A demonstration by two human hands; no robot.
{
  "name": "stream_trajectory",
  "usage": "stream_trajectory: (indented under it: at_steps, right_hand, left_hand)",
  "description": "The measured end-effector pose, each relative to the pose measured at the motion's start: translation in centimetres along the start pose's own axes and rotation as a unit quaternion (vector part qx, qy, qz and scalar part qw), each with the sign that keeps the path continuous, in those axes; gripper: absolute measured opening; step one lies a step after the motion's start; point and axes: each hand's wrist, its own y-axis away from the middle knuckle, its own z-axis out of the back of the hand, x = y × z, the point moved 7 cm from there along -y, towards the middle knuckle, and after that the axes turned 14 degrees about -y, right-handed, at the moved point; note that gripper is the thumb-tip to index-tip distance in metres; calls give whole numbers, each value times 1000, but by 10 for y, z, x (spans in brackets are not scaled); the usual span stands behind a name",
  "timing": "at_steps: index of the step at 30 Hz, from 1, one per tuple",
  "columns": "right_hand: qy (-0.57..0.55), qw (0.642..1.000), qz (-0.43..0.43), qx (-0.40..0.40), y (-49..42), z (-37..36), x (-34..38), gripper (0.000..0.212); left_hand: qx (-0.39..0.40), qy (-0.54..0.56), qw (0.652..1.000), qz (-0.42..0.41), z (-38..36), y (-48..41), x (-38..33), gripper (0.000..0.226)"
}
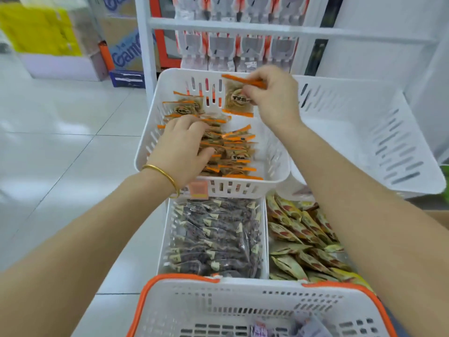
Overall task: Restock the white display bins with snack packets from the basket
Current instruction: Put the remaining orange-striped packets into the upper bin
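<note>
My right hand [269, 93] pinches one orange-edged packet [237, 99] by its top seam, holding it upright over the far end of the white bin [148, 147]. My left hand [183, 144] lies with its fingers spread on the row of packets [233, 154] inside that bin. The basket [179, 278] sits on the near side of the bin, under my forearms.

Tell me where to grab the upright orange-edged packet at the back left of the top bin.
Pinch its top orange seal, coming from above. The packet stands nearly upright by the bin's slotted back wall, so that strip is free, while the pile and left hand crowd its lower edge. The right hand holds the neighbouring packet that way.
</note>
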Motion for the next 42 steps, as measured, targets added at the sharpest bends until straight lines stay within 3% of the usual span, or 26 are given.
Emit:
stream_trajectory:
  at_steps: [7,11,15,23,29,36,42]
  right_hand:
    - [122,991,28,52,-26,-62,-38,12]
    - [126,990,-20,57,-32,-72,-54,14]
    - [130,980,-87,124,-38,-75,-62,20]
    - [208,923,-96,311,-25,-97,-61,42]
    - [272,908,-18,320,-24,-101,-62,72]
    - [288,906,44,308,-33,-95,-55,47]
    - [222,925,-8,309,-37,-94,-53,38]
  left_hand:
    - [-7,-43,999,-21,-16,-14,10,46]
    - [2,-41,999,-23,-26,-14,13,45]
    - [-14,-35,999,-23,-26,-15,13,42]
    - [-35,-13,999,-12,-26,-13,16,38]
    - [-48,4,999,-10,-26,-11,16,33]
    - [-53,14,998,-8,-26,-11,17,32]
    - [-58,17,998,-7,-26,-11,17,32]
